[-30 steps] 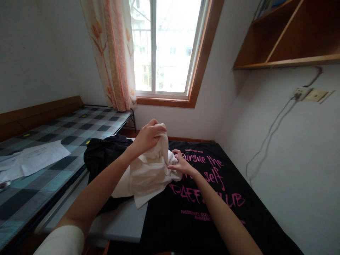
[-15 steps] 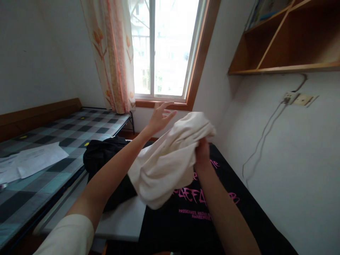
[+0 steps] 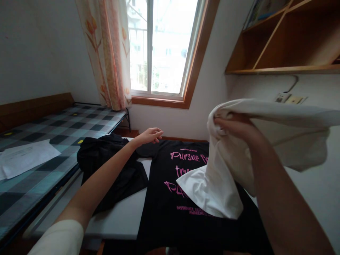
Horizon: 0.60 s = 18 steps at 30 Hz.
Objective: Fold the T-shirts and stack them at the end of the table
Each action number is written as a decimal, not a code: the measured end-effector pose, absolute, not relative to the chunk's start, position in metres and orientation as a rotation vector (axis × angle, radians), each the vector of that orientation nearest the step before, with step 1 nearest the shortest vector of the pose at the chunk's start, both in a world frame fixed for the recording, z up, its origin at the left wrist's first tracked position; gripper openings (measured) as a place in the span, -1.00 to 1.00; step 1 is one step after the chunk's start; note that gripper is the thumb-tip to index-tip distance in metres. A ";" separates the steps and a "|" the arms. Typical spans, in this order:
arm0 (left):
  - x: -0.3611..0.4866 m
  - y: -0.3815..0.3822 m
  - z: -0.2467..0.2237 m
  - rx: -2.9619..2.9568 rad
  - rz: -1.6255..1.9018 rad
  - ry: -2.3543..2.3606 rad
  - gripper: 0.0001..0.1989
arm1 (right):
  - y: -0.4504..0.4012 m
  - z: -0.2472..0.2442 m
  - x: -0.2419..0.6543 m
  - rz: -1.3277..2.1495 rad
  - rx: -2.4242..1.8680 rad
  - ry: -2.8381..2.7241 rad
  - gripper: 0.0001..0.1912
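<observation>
My right hand is closed on a bunched part of a white T-shirt, lifted at the right. One end of the shirt hangs down over a black T-shirt with pink lettering, while the rest streams out to the right. The black T-shirt lies spread on a white table. Above the table's far part, my left hand is empty, its fingers loosely bent and apart. Beneath my left forearm sits a crumpled black garment.
On the left stands a bed with a checked mattress, with paper sheets on it. A window and floral curtain are at the back. A wooden shelf hangs above a wall socket.
My right hand has swung right with the white T-shirt, which has opened out from a bundle. My left hand has dropped lower and left, uncovering more of the black T-shirt's lettering.
</observation>
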<state>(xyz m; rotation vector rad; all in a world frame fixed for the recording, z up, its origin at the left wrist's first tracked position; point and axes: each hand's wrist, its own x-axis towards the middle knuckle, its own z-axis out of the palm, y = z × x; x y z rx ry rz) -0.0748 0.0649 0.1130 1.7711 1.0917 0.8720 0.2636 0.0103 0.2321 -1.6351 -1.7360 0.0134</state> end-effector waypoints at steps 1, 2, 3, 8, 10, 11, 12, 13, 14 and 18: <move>-0.067 0.063 0.105 1.741 0.821 1.099 -0.55 | 0.010 0.218 0.244 0.077 -1.687 -1.828 -0.53; -0.060 0.062 0.097 1.726 0.799 1.123 -0.57 | 0.010 0.202 0.226 0.184 -1.669 -1.954 -0.54; -0.053 0.061 0.089 1.728 0.812 1.164 -0.59 | 0.009 0.186 0.210 0.366 -1.579 -2.150 -0.57; -0.034 0.069 0.058 1.883 1.082 1.419 -0.71 | 0.008 0.136 0.184 1.140 -1.120 -2.487 -0.40; -0.033 0.069 0.054 1.983 1.048 1.386 -0.72 | 0.015 0.134 0.196 1.128 -1.116 -2.424 -0.33; -0.032 0.066 0.052 2.028 0.997 1.343 -0.75 | 0.020 0.134 0.205 1.079 -1.156 -2.406 -0.32; -0.031 0.062 0.051 2.068 0.944 1.295 -0.78 | 0.025 0.133 0.216 1.014 -1.215 -2.393 -0.31; -0.029 0.056 0.050 2.110 0.897 1.254 -0.80 | 0.030 0.131 0.227 0.942 -1.287 -2.383 -0.31; -0.026 0.049 0.048 2.164 0.855 1.220 -0.80 | 0.035 0.127 0.238 0.871 -1.360 -2.378 -0.32; -0.010 0.013 0.034 2.490 0.587 1.168 -0.64 | 0.037 0.084 0.263 0.738 -1.654 -2.408 -0.57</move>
